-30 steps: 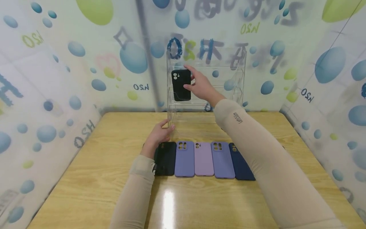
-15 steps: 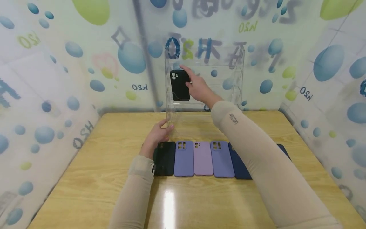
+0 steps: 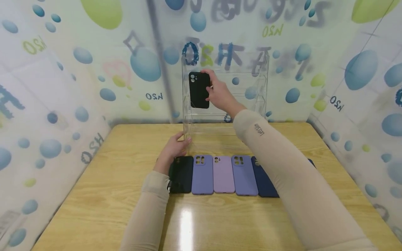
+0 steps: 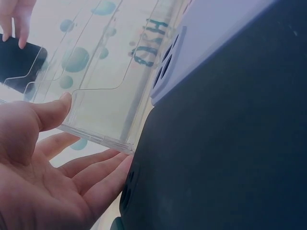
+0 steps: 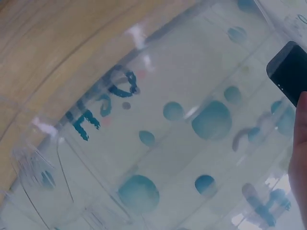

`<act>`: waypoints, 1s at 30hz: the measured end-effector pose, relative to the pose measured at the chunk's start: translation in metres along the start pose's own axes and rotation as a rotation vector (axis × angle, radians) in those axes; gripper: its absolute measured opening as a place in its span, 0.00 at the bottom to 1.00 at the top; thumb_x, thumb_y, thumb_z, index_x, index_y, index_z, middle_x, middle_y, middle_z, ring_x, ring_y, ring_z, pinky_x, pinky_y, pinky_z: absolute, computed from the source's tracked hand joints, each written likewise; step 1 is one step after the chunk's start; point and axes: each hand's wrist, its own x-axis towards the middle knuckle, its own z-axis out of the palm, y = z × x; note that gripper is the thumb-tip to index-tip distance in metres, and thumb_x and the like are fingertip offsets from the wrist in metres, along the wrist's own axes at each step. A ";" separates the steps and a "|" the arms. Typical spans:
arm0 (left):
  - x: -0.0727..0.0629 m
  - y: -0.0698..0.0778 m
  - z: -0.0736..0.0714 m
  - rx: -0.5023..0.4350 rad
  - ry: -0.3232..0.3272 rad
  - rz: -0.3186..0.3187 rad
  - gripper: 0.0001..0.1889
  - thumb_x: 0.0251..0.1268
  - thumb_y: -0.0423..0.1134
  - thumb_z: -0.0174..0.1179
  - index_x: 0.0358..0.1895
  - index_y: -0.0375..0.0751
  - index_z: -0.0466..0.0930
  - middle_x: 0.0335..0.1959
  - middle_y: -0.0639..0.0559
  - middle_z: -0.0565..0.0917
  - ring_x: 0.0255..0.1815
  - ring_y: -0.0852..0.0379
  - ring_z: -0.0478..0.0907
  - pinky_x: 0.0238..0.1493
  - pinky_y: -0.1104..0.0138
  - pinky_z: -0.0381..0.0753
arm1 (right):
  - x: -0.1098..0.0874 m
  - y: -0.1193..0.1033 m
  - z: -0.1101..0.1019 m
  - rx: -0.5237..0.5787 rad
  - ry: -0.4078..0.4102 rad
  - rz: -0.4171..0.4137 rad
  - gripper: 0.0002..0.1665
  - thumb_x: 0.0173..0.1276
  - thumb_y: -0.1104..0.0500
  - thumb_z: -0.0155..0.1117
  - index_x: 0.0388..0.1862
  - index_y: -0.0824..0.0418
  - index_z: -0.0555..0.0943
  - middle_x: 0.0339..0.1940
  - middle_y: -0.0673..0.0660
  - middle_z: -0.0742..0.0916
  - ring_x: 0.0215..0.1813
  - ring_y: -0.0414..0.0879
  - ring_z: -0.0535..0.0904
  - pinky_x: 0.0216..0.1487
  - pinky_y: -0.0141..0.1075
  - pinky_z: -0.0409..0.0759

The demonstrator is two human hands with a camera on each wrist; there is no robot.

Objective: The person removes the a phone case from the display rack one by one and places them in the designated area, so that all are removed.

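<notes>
Against the back wall stands a clear, tiered display rack (image 3: 216, 132). My right hand (image 3: 222, 96) pinches a black phone case (image 3: 199, 91) by its upper right edge, at the rack's left side. That case is upright, camera holes facing me; in the right wrist view part of the case (image 5: 288, 72) shows at the right edge. My left hand (image 3: 173, 147) holds the rack's lower left edge, thumb on one side and fingers on the other, as the left wrist view shows. Beside that hand, another black phone case (image 3: 183, 176) lies on the table.
A row of phone cases continues rightward on the wooden table (image 3: 110, 195): a purple case (image 3: 202, 177), a pink-lilac case (image 3: 224, 176), another purple case (image 3: 245, 177) and a navy case (image 3: 266, 181). My right sleeve (image 3: 292, 174) covers the row's right part. Patterned walls surround the table.
My right hand has shifted from fingers laid along the black phone case to a pinch at its upper edge. The case has risen slightly and moved a little right. My left hand stays put.
</notes>
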 end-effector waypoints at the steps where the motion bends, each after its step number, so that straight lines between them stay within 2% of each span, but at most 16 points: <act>1: 0.000 0.001 0.000 0.002 -0.002 -0.003 0.34 0.83 0.45 0.58 0.86 0.50 0.59 0.71 0.29 0.78 0.57 0.48 0.81 0.38 0.68 0.85 | 0.000 -0.002 -0.004 -0.003 0.007 -0.003 0.35 0.89 0.63 0.42 0.86 0.37 0.52 0.58 0.65 0.76 0.45 0.57 0.86 0.54 0.44 0.89; 7: 0.002 0.007 0.002 0.012 -0.006 -0.011 0.34 0.83 0.46 0.58 0.86 0.51 0.59 0.73 0.31 0.77 0.62 0.47 0.80 0.41 0.67 0.86 | -0.004 -0.014 -0.039 0.006 0.061 -0.020 0.35 0.89 0.62 0.42 0.85 0.35 0.50 0.58 0.64 0.78 0.48 0.56 0.86 0.48 0.39 0.90; 10: 0.003 0.010 0.003 0.014 0.000 -0.003 0.34 0.83 0.46 0.59 0.86 0.52 0.59 0.73 0.32 0.77 0.61 0.47 0.80 0.39 0.68 0.85 | -0.008 -0.020 -0.057 0.023 0.090 -0.020 0.35 0.89 0.62 0.42 0.85 0.38 0.49 0.59 0.65 0.78 0.50 0.55 0.85 0.47 0.39 0.90; 15: 0.004 0.010 0.001 0.023 0.006 -0.005 0.34 0.83 0.46 0.60 0.86 0.53 0.59 0.72 0.32 0.78 0.56 0.50 0.81 0.38 0.68 0.85 | -0.014 -0.025 -0.080 0.014 0.117 -0.005 0.35 0.88 0.63 0.43 0.85 0.40 0.50 0.57 0.64 0.79 0.48 0.55 0.86 0.43 0.39 0.91; 19: 0.002 0.008 -0.001 0.022 0.002 -0.010 0.34 0.83 0.47 0.59 0.86 0.53 0.59 0.72 0.32 0.78 0.52 0.52 0.81 0.37 0.68 0.84 | -0.022 -0.027 -0.092 0.009 0.101 0.005 0.35 0.88 0.62 0.43 0.85 0.39 0.49 0.56 0.62 0.78 0.47 0.55 0.85 0.42 0.38 0.91; 24: -0.001 0.005 -0.002 0.017 0.005 -0.011 0.34 0.83 0.46 0.59 0.86 0.53 0.59 0.73 0.32 0.77 0.57 0.50 0.81 0.40 0.67 0.85 | -0.035 -0.029 -0.102 0.010 0.067 -0.005 0.36 0.88 0.60 0.45 0.85 0.35 0.48 0.54 0.59 0.78 0.48 0.54 0.87 0.44 0.38 0.90; 30: -0.001 0.001 0.000 0.020 -0.008 -0.013 0.34 0.83 0.47 0.59 0.86 0.53 0.59 0.74 0.32 0.76 0.60 0.47 0.80 0.42 0.66 0.86 | -0.062 -0.022 -0.105 0.127 0.076 -0.019 0.38 0.88 0.61 0.47 0.85 0.36 0.48 0.47 0.57 0.75 0.42 0.57 0.82 0.42 0.40 0.91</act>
